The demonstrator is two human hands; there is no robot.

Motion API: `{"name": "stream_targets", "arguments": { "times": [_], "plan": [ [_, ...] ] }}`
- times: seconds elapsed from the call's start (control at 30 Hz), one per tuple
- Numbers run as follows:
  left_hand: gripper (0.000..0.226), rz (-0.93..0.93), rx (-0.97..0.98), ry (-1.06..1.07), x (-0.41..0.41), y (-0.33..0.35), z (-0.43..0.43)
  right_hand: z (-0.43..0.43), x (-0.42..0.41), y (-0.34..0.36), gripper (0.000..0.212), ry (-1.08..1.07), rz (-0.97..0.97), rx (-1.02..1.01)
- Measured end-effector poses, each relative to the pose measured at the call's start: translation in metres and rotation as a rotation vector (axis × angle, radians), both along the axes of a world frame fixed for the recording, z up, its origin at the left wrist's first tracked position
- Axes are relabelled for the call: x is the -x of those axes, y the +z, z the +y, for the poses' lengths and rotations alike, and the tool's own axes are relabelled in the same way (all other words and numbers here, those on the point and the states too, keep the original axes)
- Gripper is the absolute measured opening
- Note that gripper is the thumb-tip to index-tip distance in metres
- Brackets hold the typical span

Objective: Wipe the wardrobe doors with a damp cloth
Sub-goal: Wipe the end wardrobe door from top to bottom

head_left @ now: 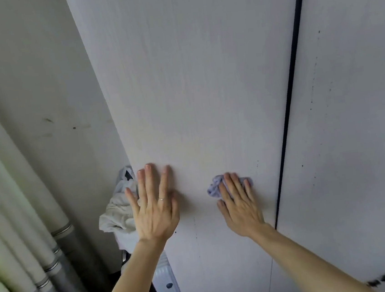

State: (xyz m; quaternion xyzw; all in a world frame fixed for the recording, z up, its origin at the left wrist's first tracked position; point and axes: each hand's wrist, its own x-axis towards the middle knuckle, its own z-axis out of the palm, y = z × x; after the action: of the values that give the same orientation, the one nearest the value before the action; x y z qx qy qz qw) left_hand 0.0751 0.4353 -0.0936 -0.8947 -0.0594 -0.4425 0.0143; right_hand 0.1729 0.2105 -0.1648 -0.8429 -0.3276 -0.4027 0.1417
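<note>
Wardrobe door (192, 86), lilac cloth (212, 189) under straight fingers (236, 185) of right hand (242, 208), left hand (155, 211) spread

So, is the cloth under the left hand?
No, the cloth is pressed under the right hand, while the left hand lies flat and bare on the door.

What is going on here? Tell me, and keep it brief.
A person is wiping a pale wardrobe door. The right hand presses a bunched lilac cloth against the door, just left of the dark vertical strip. The left hand lies flat on the same door near its left edge, fingers straight, holding nothing. The neighbouring door to the right shows scattered dark specks.
</note>
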Motion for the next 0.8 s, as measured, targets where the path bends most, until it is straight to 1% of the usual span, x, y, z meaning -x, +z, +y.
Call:
{"name": "stream_targets", "arguments": {
  "times": [0.1,0.17,0.27,0.33,0.4,0.47,0.57,0.63,0.7,0.8],
  "plan": [
    [0.077,0.019,-0.112,-0.074,-0.007,0.008,-0.018,-0.007,-0.007,0.026,0.06,0.031,-0.02,0.038],
    [0.076,0.012,-0.128,-0.096,-0.019,0.015,-0.034,-0.018,-0.02,0.078,0.061,-0.007,-0.058,-0.076],
    [0.075,0.006,-0.113,-0.078,-0.037,0.015,-0.046,-0.037,-0.041,0.166,0.061,-0.086,-0.025,-0.297],
    [0.077,-0.009,-0.1,-0.062,-0.044,0.008,-0.049,-0.042,-0.049,0.185,0.061,-0.085,-0.037,-0.347],
    [0.078,-0.035,-0.105,-0.062,-0.049,0.004,-0.048,-0.041,-0.052,0.163,0.063,-0.074,-0.076,-0.366],
    [0.079,-0.058,-0.122,-0.058,-0.053,0.003,-0.047,-0.04,-0.051,0.113,0.067,-0.08,-0.057,-0.38],
    [0.08,-0.072,-0.133,-0.059,-0.053,0.001,-0.048,-0.046,-0.035,0.015,0.068,-0.095,0.056,-0.325],
    [0.081,-0.063,-0.129,-0.058,-0.055,0.0,-0.049,-0.05,-0.023,-0.036,0.068,-0.107,0.138,-0.276],
    [0.081,-0.051,-0.12,-0.055,-0.056,0.001,-0.049,-0.051,-0.017,-0.056,0.067,-0.118,0.193,-0.261],
    [0.08,-0.037,-0.131,-0.043,-0.057,0.0,-0.047,-0.051,-0.021,-0.043,0.065,-0.121,0.176,-0.2]
  ]
}}
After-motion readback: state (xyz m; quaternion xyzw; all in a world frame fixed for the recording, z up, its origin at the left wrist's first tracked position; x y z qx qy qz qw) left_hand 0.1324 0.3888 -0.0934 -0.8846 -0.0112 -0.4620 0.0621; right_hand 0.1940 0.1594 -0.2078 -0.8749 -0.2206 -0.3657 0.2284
